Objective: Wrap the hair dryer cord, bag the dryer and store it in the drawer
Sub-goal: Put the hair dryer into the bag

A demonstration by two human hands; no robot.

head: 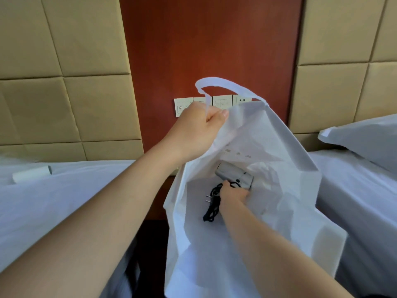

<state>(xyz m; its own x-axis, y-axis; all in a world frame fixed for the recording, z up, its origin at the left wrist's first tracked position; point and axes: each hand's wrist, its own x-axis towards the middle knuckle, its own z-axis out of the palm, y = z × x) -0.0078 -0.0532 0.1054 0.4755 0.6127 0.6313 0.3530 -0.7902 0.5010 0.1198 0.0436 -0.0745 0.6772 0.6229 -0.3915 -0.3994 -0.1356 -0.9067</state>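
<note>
The grey hair dryer (235, 175) sits deep inside the white bag (268, 147). Its grip end is hidden under the right hand (233, 195), whose curled fingers hold it. The bundled black cord (212, 206) dangles just beside. The left hand (193, 132) pinches the bag's rim below its loop handle (223, 82). That hand and handle partly cover a wall switch panel (223, 102). A white roll (31, 174) lies on the left bed (53, 201), and a pillow (365, 138) on the right bed (354, 190).

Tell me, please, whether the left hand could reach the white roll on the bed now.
Probably not yet: the left hand grips the bag, holding it up; the way to the roll looks clear once it lets go.
</note>
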